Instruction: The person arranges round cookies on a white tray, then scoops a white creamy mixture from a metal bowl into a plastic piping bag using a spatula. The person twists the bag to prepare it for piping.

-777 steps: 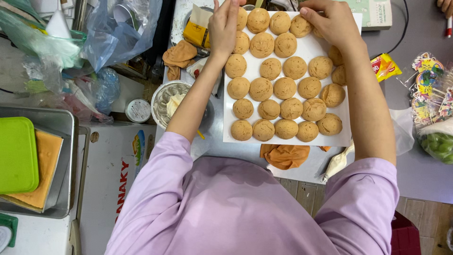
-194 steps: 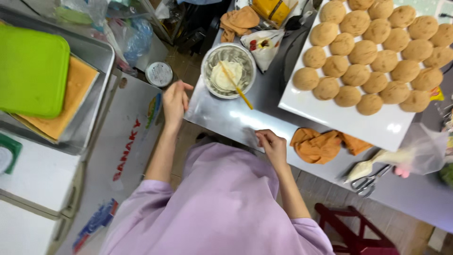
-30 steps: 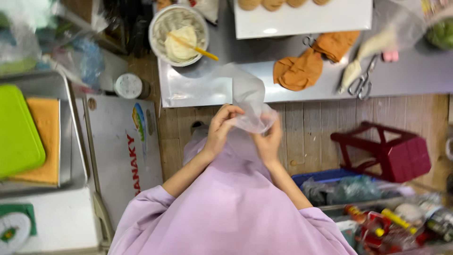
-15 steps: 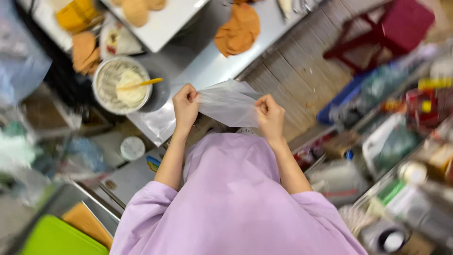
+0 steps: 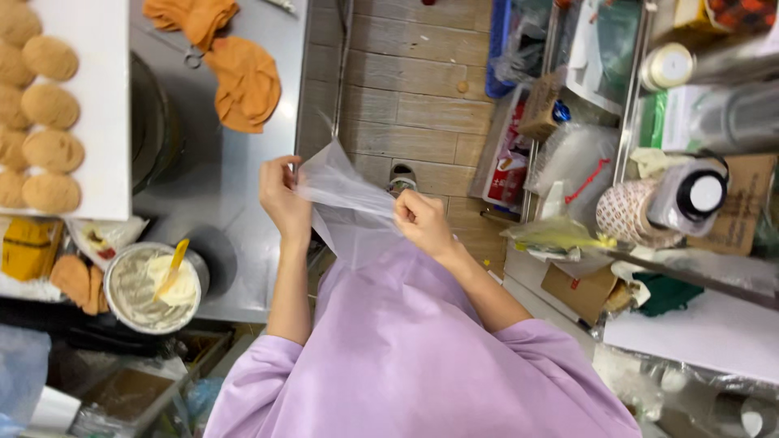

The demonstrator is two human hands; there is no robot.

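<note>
Setting: wood-plank floor (image 5: pixel 422 97) ran between a stainless steel worktable (image 5: pixel 243 186) and crowded shelving (image 5: pixel 690 162)
Left hand: the left hand (image 5: pixel 282 199) had fingers pinched shut on one edge of a clear, thin plastic bag (image 5: pixel 345 207)
Right hand: the right hand (image 5: pixel 422 221) was curled closed on the opposite edge, thumb pressing the film
Bag: held off the table in front of the lilac-shirted chest (image 5: pixel 406 341), stretched between both hands, seemingly so its mouth could be pulled apart
Bowl: a round metal bowl of pale cream (image 5: pixel 154 288) with a yellow spatula (image 5: pixel 173 266) stood at the table's near edge, close to the left arm
Tray: a white board of round browned biscuits (image 5: pixel 57 105) lay further along the table
Cloth: crumpled orange cloths (image 5: pixel 239 77) lay beside it, apart from both hands
</note>
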